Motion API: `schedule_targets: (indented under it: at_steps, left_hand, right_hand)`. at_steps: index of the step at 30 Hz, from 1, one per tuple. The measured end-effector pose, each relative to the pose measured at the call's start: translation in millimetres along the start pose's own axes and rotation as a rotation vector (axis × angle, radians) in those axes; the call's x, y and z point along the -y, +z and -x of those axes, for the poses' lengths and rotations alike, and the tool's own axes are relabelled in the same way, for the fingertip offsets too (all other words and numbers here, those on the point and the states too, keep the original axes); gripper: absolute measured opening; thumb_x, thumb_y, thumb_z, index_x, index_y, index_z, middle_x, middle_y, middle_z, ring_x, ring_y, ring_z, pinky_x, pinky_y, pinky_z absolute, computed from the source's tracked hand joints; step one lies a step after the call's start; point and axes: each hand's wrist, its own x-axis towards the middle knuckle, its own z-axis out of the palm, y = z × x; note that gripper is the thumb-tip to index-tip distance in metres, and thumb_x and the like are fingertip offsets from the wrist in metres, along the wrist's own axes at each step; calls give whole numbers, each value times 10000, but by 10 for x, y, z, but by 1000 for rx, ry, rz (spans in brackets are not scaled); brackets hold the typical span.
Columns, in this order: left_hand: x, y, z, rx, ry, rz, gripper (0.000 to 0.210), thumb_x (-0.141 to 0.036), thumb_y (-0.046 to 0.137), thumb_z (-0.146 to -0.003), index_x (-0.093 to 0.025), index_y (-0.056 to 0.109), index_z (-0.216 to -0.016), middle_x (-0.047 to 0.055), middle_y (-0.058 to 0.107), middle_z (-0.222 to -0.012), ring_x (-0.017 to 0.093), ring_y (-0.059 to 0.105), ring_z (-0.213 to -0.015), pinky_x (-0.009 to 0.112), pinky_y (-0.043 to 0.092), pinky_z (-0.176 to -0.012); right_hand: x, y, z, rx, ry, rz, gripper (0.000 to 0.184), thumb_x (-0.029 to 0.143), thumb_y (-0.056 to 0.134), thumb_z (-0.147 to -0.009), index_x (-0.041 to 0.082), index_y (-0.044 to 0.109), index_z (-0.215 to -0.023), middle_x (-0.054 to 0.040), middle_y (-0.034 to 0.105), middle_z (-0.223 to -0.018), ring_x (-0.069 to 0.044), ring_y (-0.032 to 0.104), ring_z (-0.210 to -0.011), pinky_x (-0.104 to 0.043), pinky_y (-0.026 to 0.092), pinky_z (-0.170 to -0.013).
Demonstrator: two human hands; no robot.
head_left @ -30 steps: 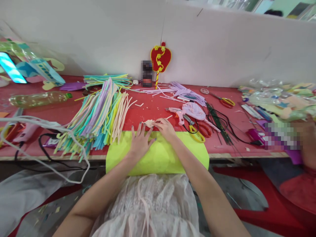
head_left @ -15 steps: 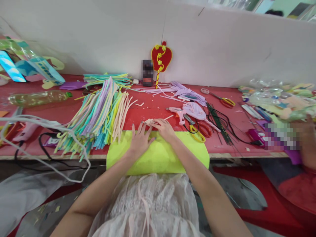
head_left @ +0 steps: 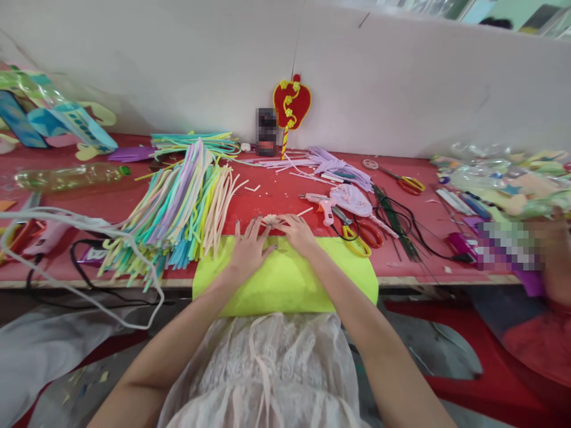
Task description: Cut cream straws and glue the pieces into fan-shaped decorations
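A small cream pipe-cleaner piece point(head_left: 269, 220), bunched or coiled, lies at the edge of the red tabletop in front of me. My right hand point(head_left: 298, 235) has its fingertips closed on the right side of this piece. Beside it on the left, my left hand point(head_left: 250, 246) lies low with fingers spread, its fingertips close to the piece; whether they touch is hard to see. Both hands rest over a bright yellow-green sheet point(head_left: 285, 285) that overhangs the table edge. A short cream stem point(head_left: 306, 211) shows just beyond my right hand.
Left stands a big bundle of pastel pipe cleaners point(head_left: 178, 208). On the right lie a pink glue gun point(head_left: 328, 211), yellow-and-red-handled scissors point(head_left: 359, 238) and a lilac braided piece point(head_left: 352, 199). A red fan-shaped ornament point(head_left: 292, 107) leans at the wall. A co-worker's arm point(head_left: 557, 261) is far right.
My left hand has shifted slightly left and its fingers have bent a little. My right hand has barely moved. The phone screen at far left has gone dark.
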Motion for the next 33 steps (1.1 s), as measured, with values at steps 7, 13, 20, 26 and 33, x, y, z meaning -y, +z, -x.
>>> schedule_targets:
  at_steps: [7, 13, 20, 26, 33]
  left_hand:
    - [-68, -93, 61, -61, -46, 6, 493, -400, 320, -919, -157, 445, -1330, 137, 456, -1377, 274, 311, -1343, 541, -7, -1131]
    - [-60, -46, 46, -39, -54, -10, 516, -400, 313, -915, -122, 429, -1334, 146, 475, -1360, 275, 318, -1338, 547, -28, -1128]
    - [-45, -12, 7, 0, -46, -23, 537, -430, 306, -912, -126, 424, -1339, 140, 416, -1406, 275, 248, -1369, 535, -11, -1135]
    - [-41, 15, 4, -5, -69, -50, 534, -443, 309, -911, -136, 446, -1326, 139, 364, -1437, 282, 214, -1381, 530, 10, -1138]
    - [-26, 18, -7, 15, -36, -55, 567, -456, 234, -927, -140, 368, -1377, 117, 388, -1432, 264, 233, -1377, 564, -54, -1116]
  right_hand:
    - [-6, 9, -2, 10, -3, 18, 389, 122, 459, -878, 299, 589, -1199, -58, 543, -1244, -213, 440, -1155, -399, 354, -962]
    - [4, 0, -1, 28, 12, 16, 465, 72, 462, -856, 335, 562, -1226, -39, 536, -1254, -203, 430, -1170, -387, 346, -971]
    - [5, -3, 2, 25, 7, 24, 438, 101, 442, -879, 341, 563, -1225, -37, 539, -1248, -200, 430, -1167, -390, 345, -973]
    - [-6, 16, 4, 34, 11, 49, 430, 119, 440, -885, 345, 556, -1233, -41, 528, -1263, -209, 423, -1171, -401, 345, -973]
    - [-10, 18, -5, 19, 1, 32, 451, 83, 446, -868, 344, 572, -1215, -27, 537, -1256, -205, 425, -1165, -391, 344, -969]
